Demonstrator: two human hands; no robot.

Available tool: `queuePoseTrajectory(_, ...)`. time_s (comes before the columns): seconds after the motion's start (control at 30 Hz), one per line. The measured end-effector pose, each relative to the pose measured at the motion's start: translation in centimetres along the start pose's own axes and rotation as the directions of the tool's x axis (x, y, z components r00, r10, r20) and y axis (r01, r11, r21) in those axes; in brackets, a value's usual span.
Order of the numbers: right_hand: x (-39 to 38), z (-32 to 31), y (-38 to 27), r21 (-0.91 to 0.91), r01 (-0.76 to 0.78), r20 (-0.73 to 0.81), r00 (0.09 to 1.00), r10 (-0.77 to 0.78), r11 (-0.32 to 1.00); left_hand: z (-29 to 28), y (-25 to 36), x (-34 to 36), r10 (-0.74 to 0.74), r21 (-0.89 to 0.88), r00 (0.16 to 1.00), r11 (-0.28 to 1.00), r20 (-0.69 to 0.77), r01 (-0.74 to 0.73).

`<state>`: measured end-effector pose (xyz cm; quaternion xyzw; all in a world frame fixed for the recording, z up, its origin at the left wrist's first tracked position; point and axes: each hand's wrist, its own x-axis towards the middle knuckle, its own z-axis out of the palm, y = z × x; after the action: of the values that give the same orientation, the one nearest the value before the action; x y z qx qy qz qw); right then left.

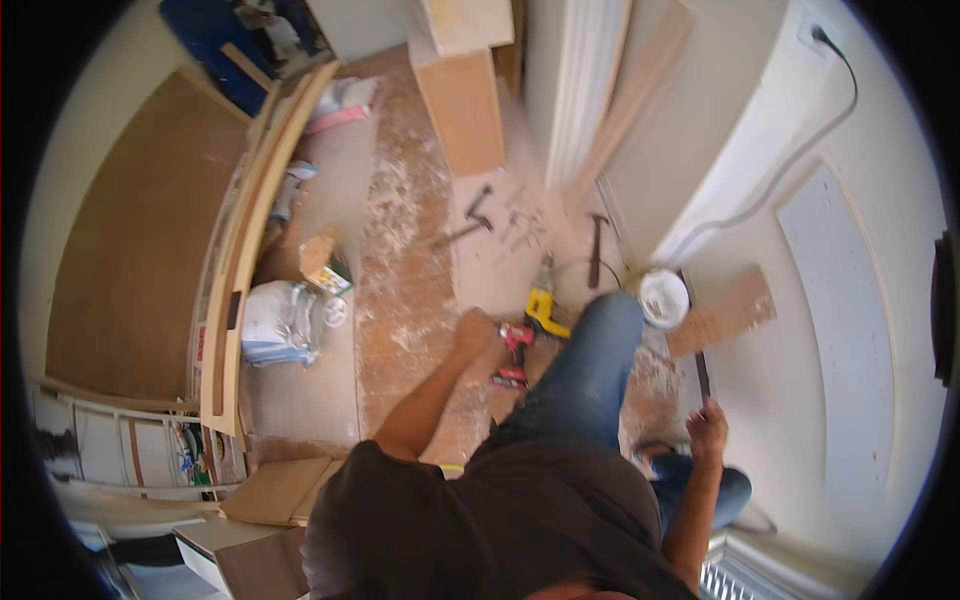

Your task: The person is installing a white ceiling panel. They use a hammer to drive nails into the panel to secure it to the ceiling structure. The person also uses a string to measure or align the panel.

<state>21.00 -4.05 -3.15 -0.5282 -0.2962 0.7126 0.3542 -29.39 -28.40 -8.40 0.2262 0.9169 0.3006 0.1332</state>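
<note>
My left hand (476, 331) is low over the floor, its fingers bent beside the nose of a red cordless drill (516, 338). Whether it touches the drill is unclear. Right behind that drill lies a yellow power tool (543, 308) with a grey metal front. On the right, my right hand (707, 430) is closed around the lower end of a dark, narrow bar-like tool (702, 377). The tool's upper end meets the lower edge of a brown wooden board (728, 312) by the wall. What shape that end has cannot be made out.
A white bucket (664, 298) stands beside my knee. Ahead lie a hammer (597, 250), another hammer-like tool (468, 230) and scattered small pieces. Long planks (262, 215) and a white sack (280, 322) are at left. A cable (770, 190) hangs down the right wall.
</note>
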Motion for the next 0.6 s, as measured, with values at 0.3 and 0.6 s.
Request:
queuePoseTrajectory(0.3, -0.2, -3.3, 9.3, -0.223, -0.032, -0.012, 0.999, 0.03, 0.974, 4.2, -3.4, 3.7, 0.095, 0.207, 0.994, 0.973, 0.046, -0.103)
queuePoseTrajectory(0.6, 0.9, 2.9, -8.6, -0.953, 0.292, 0.135, 0.653, -0.746, 0.082, 3.0, 23.2, 1.1, 0.537, -0.119, 0.791, 0.801, -0.292, -0.587)
